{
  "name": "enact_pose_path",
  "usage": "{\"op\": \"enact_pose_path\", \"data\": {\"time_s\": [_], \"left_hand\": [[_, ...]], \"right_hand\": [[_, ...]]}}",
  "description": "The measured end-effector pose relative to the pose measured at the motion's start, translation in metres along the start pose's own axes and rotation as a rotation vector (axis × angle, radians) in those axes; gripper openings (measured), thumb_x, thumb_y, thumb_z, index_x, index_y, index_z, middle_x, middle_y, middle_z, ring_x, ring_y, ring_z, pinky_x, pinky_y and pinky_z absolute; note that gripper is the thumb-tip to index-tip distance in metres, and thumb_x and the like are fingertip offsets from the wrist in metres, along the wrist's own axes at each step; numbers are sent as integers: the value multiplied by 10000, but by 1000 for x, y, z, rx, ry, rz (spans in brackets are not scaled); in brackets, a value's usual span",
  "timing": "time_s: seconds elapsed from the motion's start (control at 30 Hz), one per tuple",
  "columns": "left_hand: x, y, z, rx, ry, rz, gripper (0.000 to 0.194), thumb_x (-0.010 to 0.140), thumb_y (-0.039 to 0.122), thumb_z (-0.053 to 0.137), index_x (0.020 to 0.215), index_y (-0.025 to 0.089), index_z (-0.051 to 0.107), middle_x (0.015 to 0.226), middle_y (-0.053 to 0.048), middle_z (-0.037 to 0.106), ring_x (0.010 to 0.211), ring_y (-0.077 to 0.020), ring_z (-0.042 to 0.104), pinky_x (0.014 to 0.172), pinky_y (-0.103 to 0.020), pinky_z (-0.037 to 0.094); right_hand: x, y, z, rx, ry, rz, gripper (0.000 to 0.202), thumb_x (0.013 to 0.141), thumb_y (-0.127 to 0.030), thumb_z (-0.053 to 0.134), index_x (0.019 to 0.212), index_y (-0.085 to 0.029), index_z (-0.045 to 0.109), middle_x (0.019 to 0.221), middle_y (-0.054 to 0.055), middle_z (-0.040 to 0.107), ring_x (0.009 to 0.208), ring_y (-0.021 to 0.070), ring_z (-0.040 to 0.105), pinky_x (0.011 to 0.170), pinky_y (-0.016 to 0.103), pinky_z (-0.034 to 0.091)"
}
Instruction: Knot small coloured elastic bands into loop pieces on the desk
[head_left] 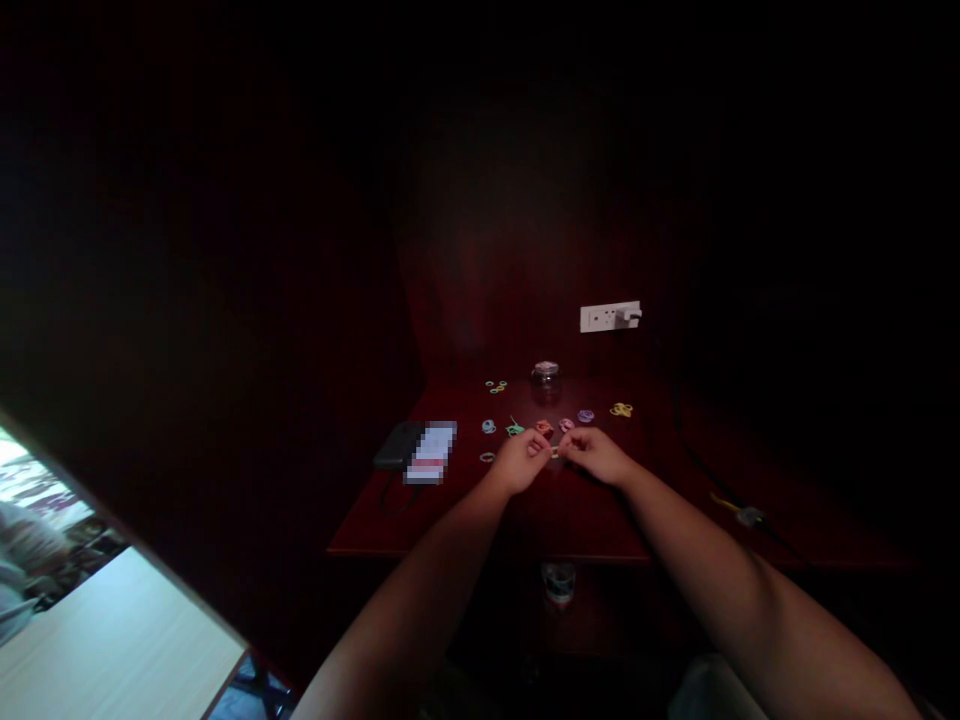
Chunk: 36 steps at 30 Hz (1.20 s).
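My left hand (525, 458) and my right hand (596, 455) meet over the dark red desk. Both pinch the two ends of a small pale hair tie (556, 452), partly hidden by fingertips. Behind them lies a row of small coloured bunches of hair ties: blue (488, 426), green (514, 428), orange-red (544, 427), pink (566, 425), purple (586, 415) and yellow (621, 410). To the left of my left hand is a single grey-looking hair tie (487, 457). Farther back, several loose hair ties (496, 387) are scattered.
A clear lidded jar (547, 382) stands near the back panel. On the left lie a black case (397, 445) and a phone with a blurred screen (430, 452). A plug sits in the wall socket (610, 317). A cable connector (750, 517) lies right; a clear container (559, 583) stands below the desk.
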<state>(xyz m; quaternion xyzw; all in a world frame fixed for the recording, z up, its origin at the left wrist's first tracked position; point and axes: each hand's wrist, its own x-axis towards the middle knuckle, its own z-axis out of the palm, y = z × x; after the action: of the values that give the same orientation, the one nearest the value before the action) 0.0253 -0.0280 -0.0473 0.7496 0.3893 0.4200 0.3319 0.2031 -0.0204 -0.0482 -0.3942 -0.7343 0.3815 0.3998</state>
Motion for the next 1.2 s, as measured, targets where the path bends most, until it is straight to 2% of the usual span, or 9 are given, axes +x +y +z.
{"op": "enact_pose_path", "data": {"time_s": [0.23,0.4,0.53,0.77,1.0,1.2], "left_hand": [[-1,1,2,52,-7,-3,84,736,220,547,754,139,531,612,5,542,534,-82,491,500,-181,365],[-1,3,2,-21,-16,8,89,715,195,572,755,133,523,631,6,534,559,-75,494,533,-183,398],[-1,3,3,-68,-36,24,84,712,177,568,767,121,538,655,2,539,567,-66,488,549,-183,407],[2,-9,6,-39,-20,11,140,721,247,579,768,119,547,622,1,532,549,-72,478,516,-180,382],[1,-6,4,-18,-2,-8,110,739,228,550,778,126,551,644,-2,551,562,-82,486,542,-195,394],[0,-7,4,6,-70,0,111,752,228,526,795,130,553,692,-13,583,608,-90,508,590,-206,414]], "right_hand": [[0,-2,1,39,-46,43,145,626,-266,592,656,-138,531,467,-60,419,419,50,323,421,187,229],[0,-1,2,63,-38,15,152,609,-261,598,662,-140,524,498,-53,436,439,48,335,435,186,246],[0,-2,2,49,-32,12,185,631,-299,609,678,-142,525,498,-49,441,446,54,345,437,191,253],[-1,-5,2,3,-35,5,307,663,-436,620,665,-144,523,517,-36,447,478,76,383,470,213,290],[0,-2,2,15,-21,9,296,685,-434,591,670,-155,494,527,-36,444,475,82,393,467,217,305],[0,-4,2,-5,8,32,292,693,-437,569,663,-160,484,517,-31,451,466,86,407,454,217,306]]}}
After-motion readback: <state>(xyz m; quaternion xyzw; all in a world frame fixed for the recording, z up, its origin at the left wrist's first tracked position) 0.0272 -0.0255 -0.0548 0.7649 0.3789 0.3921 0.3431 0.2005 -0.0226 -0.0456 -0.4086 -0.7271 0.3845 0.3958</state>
